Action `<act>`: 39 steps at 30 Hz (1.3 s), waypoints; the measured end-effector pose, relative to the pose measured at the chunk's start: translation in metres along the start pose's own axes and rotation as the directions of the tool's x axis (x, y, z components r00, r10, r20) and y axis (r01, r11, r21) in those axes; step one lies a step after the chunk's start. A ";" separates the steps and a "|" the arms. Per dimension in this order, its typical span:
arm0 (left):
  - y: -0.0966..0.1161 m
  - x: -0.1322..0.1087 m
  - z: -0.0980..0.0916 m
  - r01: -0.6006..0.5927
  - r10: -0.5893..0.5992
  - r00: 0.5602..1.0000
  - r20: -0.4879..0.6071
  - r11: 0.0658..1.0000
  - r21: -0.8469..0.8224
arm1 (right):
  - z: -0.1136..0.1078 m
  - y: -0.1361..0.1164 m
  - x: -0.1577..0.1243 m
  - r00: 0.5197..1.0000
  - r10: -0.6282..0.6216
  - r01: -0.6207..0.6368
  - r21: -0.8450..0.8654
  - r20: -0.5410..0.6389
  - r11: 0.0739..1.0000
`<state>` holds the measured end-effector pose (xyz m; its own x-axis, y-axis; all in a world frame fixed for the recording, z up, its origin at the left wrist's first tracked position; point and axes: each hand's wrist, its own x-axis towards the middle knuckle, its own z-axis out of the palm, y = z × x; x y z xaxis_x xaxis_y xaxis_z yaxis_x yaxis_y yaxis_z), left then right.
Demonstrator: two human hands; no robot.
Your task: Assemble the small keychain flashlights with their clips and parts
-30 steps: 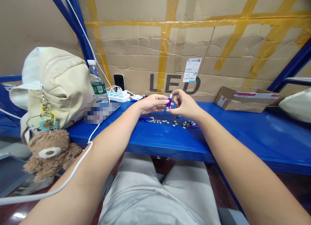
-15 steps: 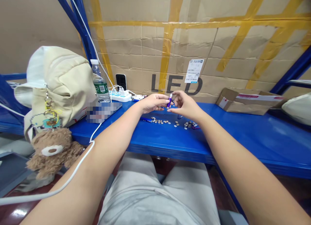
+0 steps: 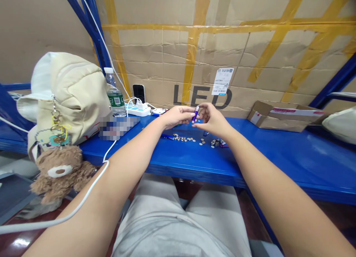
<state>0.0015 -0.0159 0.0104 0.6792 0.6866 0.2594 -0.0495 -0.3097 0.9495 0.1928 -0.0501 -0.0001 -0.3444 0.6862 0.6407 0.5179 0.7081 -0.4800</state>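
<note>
Above the blue shelf, my left hand holds a small purple flashlight with silver ends, its fingers closed on the tube's side. The tube is tilted, top end to the right. My right hand curls about the same flashlight, fingertips at its upper end and thumb close to the lower end. Below the hands lie several small round silver button cells, with a blue tube at their left. A pile of small silver parts lies to the right, beneath my right wrist.
A cream backpack with a teddy bear charm stands at the left. Near it are a water bottle, a power strip and a phone. An open cardboard box sits right; a white cable crosses my left forearm.
The flashlight has shifted very slightly to the right and tilts a little more. Both hands stay nearly in place around it.
</note>
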 end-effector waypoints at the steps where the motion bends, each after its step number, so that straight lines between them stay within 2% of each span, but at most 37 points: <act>1: -0.001 0.000 0.000 0.003 -0.003 1.000 0.000 1.000 -0.002 | 0.000 0.000 0.000 1.000 0.001 -0.001 -0.009 0.004 1.000; 16: 0.001 -0.002 0.001 -0.014 0.017 1.000 -0.022 0.995 0.098 | 0.002 -0.002 0.000 1.000 -0.005 0.004 -0.027 -0.015 1.000; 23: -0.003 0.000 0.001 -0.006 0.007 1.000 -0.015 1.000 0.022 | 0.009 -0.001 0.000 0.998 0.018 -0.022 -0.057 -0.057 0.998; 32: -0.002 -0.001 0.001 0.024 -0.023 0.999 0.040 0.999 -0.021 | 0.003 -0.012 0.003 0.994 -0.018 -0.002 -0.182 -0.111 0.983; 39: -0.001 -0.002 -0.001 0.037 -0.032 0.996 0.089 0.998 -0.055 | 0.004 -0.010 0.003 0.993 -0.014 -0.003 -0.142 -0.117 0.990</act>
<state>-0.0008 -0.0160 0.0093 0.7427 0.6351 0.2120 -0.0646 -0.2472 0.9668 0.1832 -0.0543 0.0040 -0.2575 0.6520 0.7132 0.6245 0.6755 -0.3920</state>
